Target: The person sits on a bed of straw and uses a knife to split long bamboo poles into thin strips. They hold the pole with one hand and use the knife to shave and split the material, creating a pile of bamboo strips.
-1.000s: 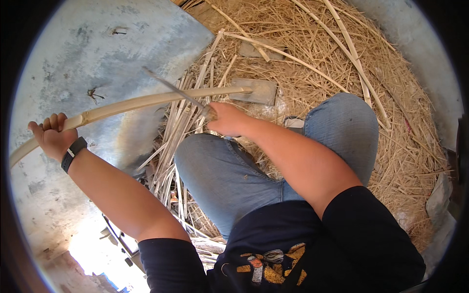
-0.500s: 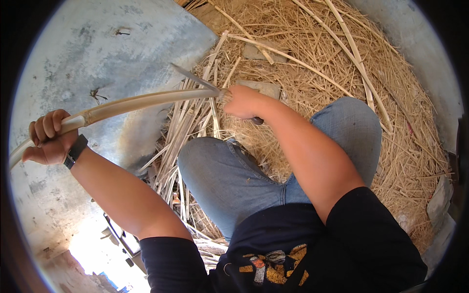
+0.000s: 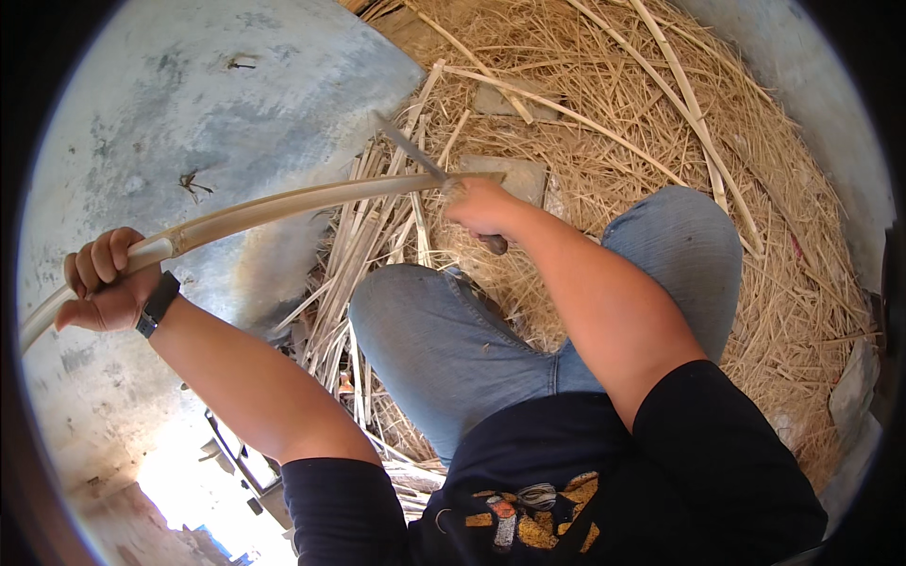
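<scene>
A long split bamboo piece (image 3: 293, 202) reaches from the left edge to the middle of the view. Around its left part, close to a joint, my left hand (image 3: 106, 281) is wrapped, with a dark band on the wrist. My right hand (image 3: 479, 206) grips a knife (image 3: 412, 148); its narrow blade points up and left and crosses the bamboo near the far end. The dark butt of the handle shows below my fist. Just past the fist, the bamboo's tip sticks out to the right. Whether the blade's edge is in the bamboo I cannot tell.
Shavings (image 3: 604, 132) cover the floor, with long bamboo strips (image 3: 694, 118) lying over them. A pile of split strips (image 3: 363, 222) lies beside my left knee. A flat stone slab (image 3: 519, 179) sits beyond my right hand. A bluish wall (image 3: 236, 104) stands at left.
The knife and my right hand have shifted slightly right along the bamboo. My left hand and its end of the bamboo are a little lower and farther right; the bamboo's tip now shows past my fist.
</scene>
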Motion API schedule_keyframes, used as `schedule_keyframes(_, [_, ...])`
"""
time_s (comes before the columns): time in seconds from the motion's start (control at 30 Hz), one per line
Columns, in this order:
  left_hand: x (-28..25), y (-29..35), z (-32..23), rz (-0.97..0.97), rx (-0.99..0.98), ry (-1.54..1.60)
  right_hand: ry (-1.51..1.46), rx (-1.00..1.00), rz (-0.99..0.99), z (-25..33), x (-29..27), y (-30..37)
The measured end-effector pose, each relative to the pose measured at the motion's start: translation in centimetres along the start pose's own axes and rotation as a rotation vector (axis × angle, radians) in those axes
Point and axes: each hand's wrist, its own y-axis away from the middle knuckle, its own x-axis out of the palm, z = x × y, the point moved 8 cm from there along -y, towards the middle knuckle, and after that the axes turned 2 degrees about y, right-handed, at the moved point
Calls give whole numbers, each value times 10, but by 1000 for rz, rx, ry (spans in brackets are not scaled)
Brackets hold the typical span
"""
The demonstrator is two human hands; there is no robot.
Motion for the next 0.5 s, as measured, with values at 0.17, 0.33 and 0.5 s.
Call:
schedule_keyframes(0.17, [-5, 5, -3, -15, 10, 3, 17, -196, 139, 62, 20, 30])
schedule_keyframes(0.33, [1, -4, 5, 70, -8, 83, -82, 86, -51, -23, -3, -6])
schedule_keyframes(0.5, [-5, 16, -10, 121, 17, 121, 41, -46, 8, 5, 9, 10])
